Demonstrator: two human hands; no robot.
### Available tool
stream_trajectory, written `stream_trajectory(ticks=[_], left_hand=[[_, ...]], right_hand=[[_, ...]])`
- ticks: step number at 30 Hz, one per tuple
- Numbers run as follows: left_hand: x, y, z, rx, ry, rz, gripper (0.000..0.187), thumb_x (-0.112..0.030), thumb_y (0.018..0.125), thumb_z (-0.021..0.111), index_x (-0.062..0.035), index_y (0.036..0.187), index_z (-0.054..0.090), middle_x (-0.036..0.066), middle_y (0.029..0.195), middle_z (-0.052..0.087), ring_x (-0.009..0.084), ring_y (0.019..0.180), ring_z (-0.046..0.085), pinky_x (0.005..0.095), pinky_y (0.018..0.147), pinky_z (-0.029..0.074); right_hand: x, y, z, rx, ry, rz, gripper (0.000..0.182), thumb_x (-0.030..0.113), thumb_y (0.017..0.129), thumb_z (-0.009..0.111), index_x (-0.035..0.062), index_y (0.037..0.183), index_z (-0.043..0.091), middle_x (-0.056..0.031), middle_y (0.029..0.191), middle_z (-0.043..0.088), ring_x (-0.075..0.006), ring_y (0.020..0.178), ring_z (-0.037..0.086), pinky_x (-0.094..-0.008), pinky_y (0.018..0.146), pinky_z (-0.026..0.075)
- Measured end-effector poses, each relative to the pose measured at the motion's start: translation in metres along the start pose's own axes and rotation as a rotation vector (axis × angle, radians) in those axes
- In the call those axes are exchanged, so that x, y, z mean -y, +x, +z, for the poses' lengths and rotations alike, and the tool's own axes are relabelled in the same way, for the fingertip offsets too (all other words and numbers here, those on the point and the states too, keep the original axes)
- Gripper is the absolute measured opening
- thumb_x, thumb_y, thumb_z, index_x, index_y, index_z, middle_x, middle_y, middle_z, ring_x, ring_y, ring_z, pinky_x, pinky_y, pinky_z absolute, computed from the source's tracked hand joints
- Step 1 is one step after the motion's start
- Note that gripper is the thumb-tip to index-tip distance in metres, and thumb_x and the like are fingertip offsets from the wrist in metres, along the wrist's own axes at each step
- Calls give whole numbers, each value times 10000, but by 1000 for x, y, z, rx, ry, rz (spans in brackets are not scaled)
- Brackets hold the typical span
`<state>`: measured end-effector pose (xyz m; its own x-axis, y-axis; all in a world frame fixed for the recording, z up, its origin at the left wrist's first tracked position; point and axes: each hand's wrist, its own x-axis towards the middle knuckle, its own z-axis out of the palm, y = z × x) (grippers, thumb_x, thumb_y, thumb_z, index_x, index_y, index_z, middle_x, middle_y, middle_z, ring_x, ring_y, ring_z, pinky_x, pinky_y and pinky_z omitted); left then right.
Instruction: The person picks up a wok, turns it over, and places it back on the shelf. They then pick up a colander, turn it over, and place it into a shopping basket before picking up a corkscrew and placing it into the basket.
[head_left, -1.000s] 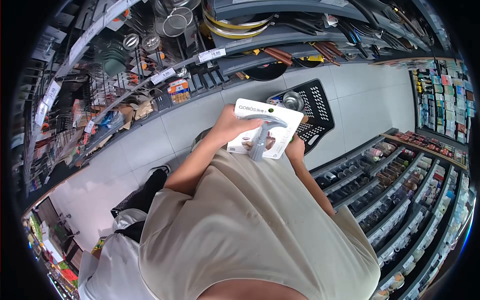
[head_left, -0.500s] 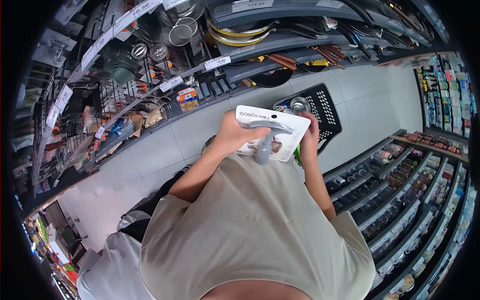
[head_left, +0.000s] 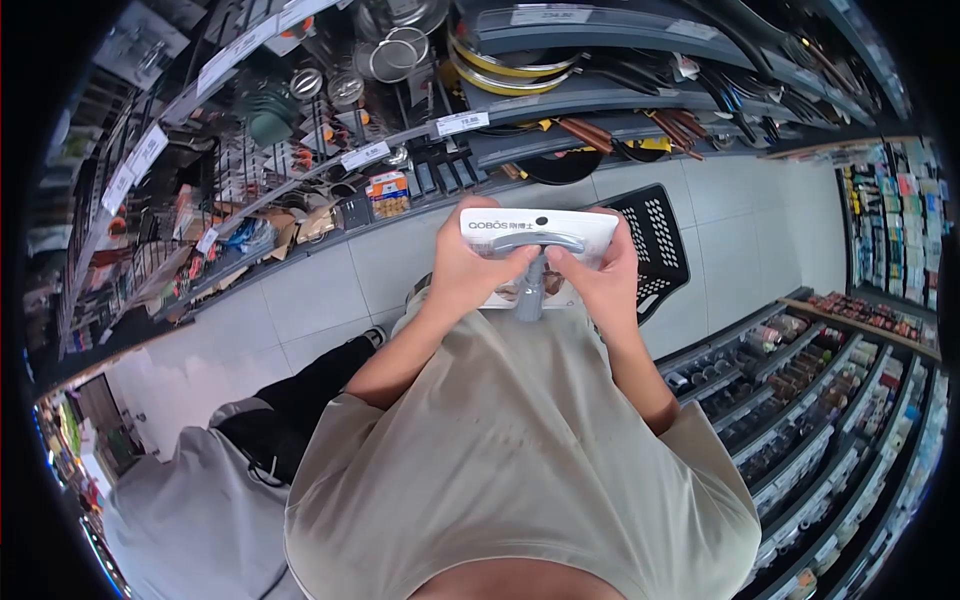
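Grey cloth fills the lower left, the loose garment (head_left: 190, 500) of another person; above it, hanging racks (head_left: 180, 150) of small kitchen goods run up the side, then wire strainers (head_left: 399, 55), a little orange-and-blue box (head_left: 388, 192) on the lower shelf, and yellow-rimmed pans (head_left: 510, 85) stacked beyond; and into the middle we come!

Left hand (head_left: 465, 265) first: closed round the near side edge of a white card (head_left: 590, 232), its thumb laid over the front; on that card sits a grey tool (head_left: 530, 290), T-shaped, its curved crosspiece under the printed brand name, its handle pointing back toward the wearer's beige shirt (head_left: 520, 420) (the small print is too blurred to read, sadly); right hand (head_left: 610, 280) mirrors it on the other edge, thumb in too, the two thumb tips near each other where crosspiece meets handle; the fingers behind are hidden.

By my reading, this is a two-handed inspection, card face up to the eyes; any turn of it would call for one firm edge grip while the other hand eases off, keeping the tool level.

Just beyond the right hand, a black perforated basket (head_left: 668, 230) rests on pale floor tiles (head_left: 730, 190); lower right, slanting shelves (head_left: 800, 390) of jars and packets; far right, a tall display (head_left: 890, 230) of packaged goods.
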<state>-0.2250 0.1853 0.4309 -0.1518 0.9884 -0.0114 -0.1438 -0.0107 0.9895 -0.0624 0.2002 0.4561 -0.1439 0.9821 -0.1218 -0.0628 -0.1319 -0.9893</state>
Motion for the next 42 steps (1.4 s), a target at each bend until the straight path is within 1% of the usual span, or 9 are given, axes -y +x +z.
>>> stream_trajectory(ticks=[7,11,14,26,29,37,38,41,42], left_hand=[[10,-10,-13,-2,-56,-54,414,-47,683,755,-8,994,485,42,853,598,64,744,565,210,566,483],[13,-9,-19,-18,10,37,402,-41,669,762,-9,972,500,40,848,598,75,751,569,225,617,485],[4,-12,-15,-82,-14,-72,398,-47,648,768,5,948,512,44,835,604,75,782,553,234,679,469],[14,-10,-9,75,-22,-126,356,-51,695,749,4,962,520,54,867,632,78,802,575,247,693,478],[9,-9,-7,90,35,-66,364,-55,692,761,1,953,514,47,849,614,73,794,565,239,670,474],[-10,-13,-5,155,41,-94,315,-79,715,740,12,964,570,56,865,645,82,797,591,243,699,481],[-11,-15,-5,179,8,-105,318,-81,716,739,15,975,582,57,869,648,83,800,593,244,702,482],[-17,-14,-7,263,-117,-206,343,-87,720,732,31,1016,604,66,889,661,84,813,598,248,715,483],[-16,-13,-7,257,-81,-190,341,-92,721,731,30,1016,610,71,885,666,82,803,602,247,709,485]], right_hand=[[1,7,11,58,-20,28,385,16,712,734,-21,990,470,-96,940,609,-121,856,585,-261,735,490],[-1,6,17,69,-37,-23,376,8,720,724,-20,993,468,-95,930,609,-120,851,582,-260,729,486],[-5,4,20,51,-20,-36,374,9,722,722,-17,993,464,-94,929,607,-117,828,585,-248,707,489],[-26,-1,-5,71,66,123,382,2,724,716,7,987,439,-87,944,603,-117,850,591,-247,721,492],[-28,0,-6,60,54,33,391,2,723,716,11,992,433,-85,933,603,-119,846,593,-245,722,491],[-21,-7,-9,48,156,7,432,-24,743,683,7,1046,377,-130,913,594,-176,761,616,-285,599,539],[-19,-8,-14,96,132,35,512,-20,719,699,13,1106,364,-131,999,562,-182,859,590,-302,700,518],[-19,-3,-17,123,-6,-236,583,0,695,708,15,1156,353,-131,1086,507,-200,1008,519,-334,839,445],[-14,-1,-13,68,-50,-356,585,18,690,687,22,1175,361,-133,1125,462,-218,1078,451,-343,910,369]])
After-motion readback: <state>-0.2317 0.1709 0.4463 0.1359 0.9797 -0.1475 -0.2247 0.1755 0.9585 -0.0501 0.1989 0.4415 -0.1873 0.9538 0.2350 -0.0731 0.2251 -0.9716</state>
